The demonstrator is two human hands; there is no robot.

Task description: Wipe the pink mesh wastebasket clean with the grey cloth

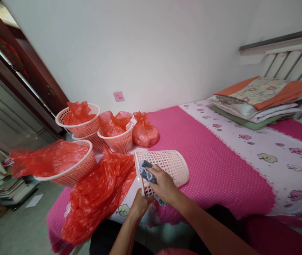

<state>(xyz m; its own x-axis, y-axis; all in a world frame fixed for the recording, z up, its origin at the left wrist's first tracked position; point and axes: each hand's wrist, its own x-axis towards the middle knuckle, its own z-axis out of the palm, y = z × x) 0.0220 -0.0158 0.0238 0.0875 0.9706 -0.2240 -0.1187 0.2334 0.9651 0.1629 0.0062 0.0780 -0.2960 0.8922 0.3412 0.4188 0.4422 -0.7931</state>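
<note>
basket [177, 163], right hand [165, 186] over cloth [147, 173], left hand [141, 204] lower, seemingly gripping rim [136, 165]

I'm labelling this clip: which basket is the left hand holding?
The pale pink basket tipped on its side, gripped by the left hand; the other baskets sit farther left, untouched by any hand.

Cloth [147, 172]: partly hidden by right hand [165, 183]
Lower basket [97, 143]: partly hidden by upper basket [87, 129]
Wall note [118, 96]: too small to read
Headboard [282, 63]: cut off at right edge
</note>
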